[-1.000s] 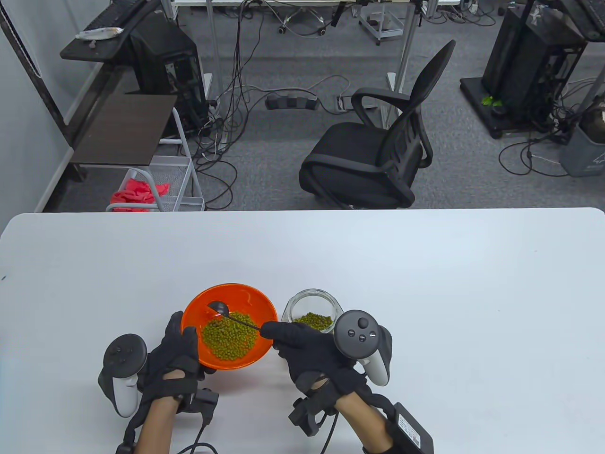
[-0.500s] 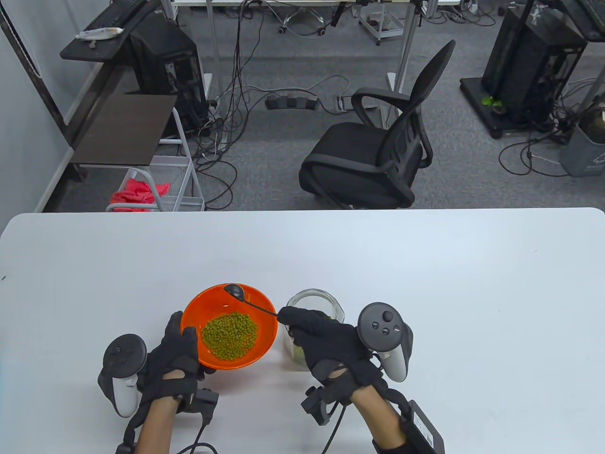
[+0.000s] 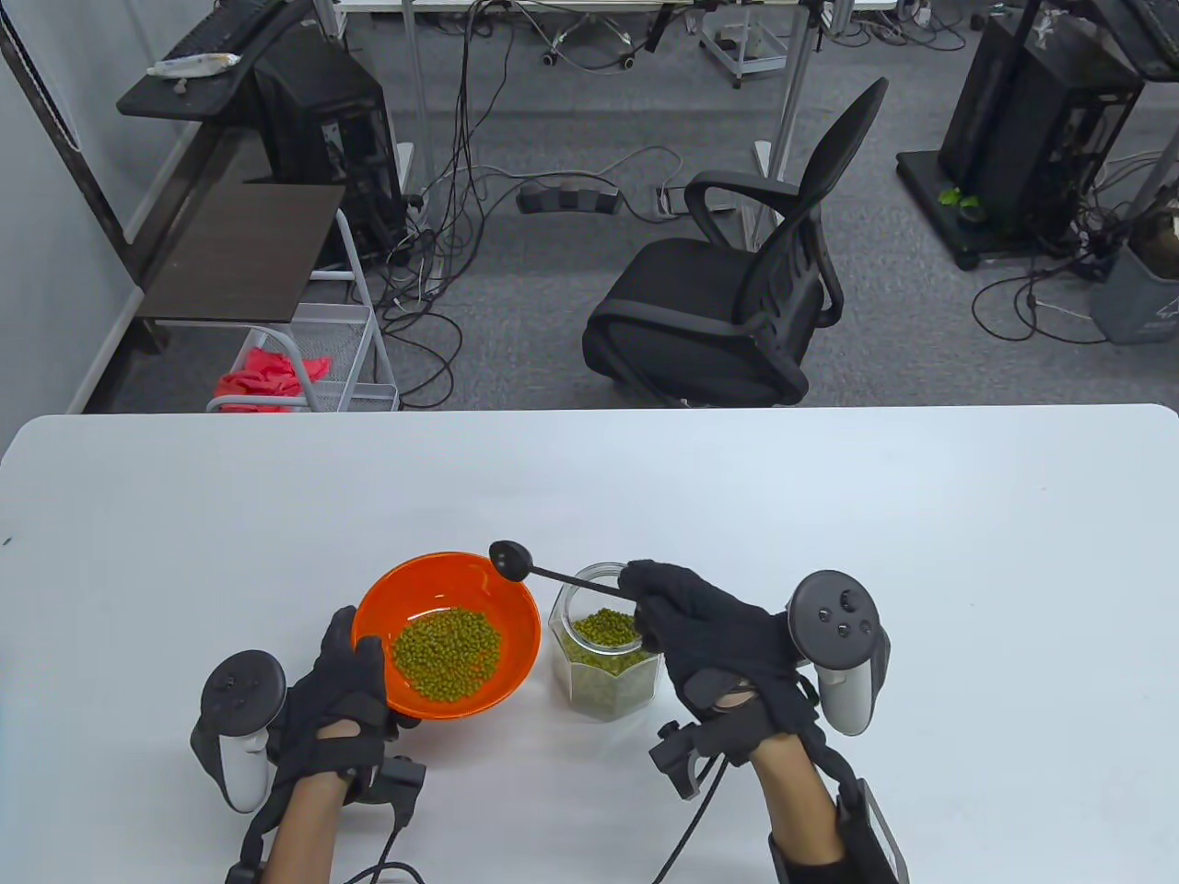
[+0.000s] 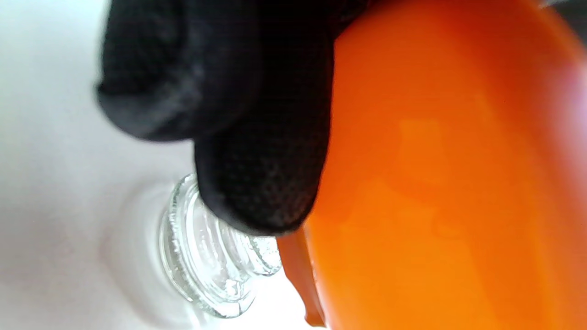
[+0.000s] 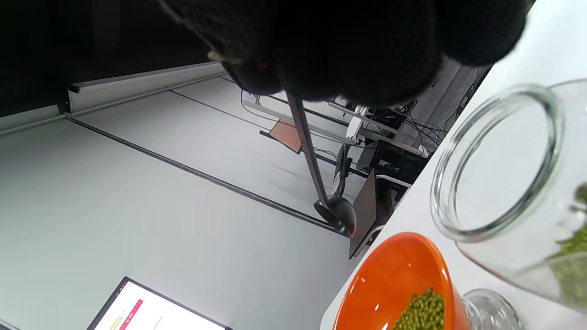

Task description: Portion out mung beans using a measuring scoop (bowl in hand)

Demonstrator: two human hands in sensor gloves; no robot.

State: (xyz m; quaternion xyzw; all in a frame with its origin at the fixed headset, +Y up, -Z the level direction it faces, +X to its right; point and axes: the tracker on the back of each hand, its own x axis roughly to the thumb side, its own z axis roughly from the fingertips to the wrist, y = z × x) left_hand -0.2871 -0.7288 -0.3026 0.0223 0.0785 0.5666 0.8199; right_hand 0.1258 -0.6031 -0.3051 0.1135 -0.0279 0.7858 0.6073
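Observation:
My left hand grips the near-left rim of an orange bowl that holds a pile of mung beans; its fingers lie against the bowl's underside. My right hand pinches the thin handle of a small black measuring scoop, whose head hangs above the bowl's far-right rim. A glass jar partly filled with mung beans stands just right of the bowl, under the scoop's handle. In the right wrist view the scoop points away above the bowl and the jar's open mouth.
The white table stretches wide to the right and far side. A clear glass lid lies on the table under the bowl's edge. A black office chair stands beyond the far table edge.
My right hand has lifted the scoop out of the bowl's beans and carried it up and to the right, towards the jar. The left hand and bowl have stayed put.

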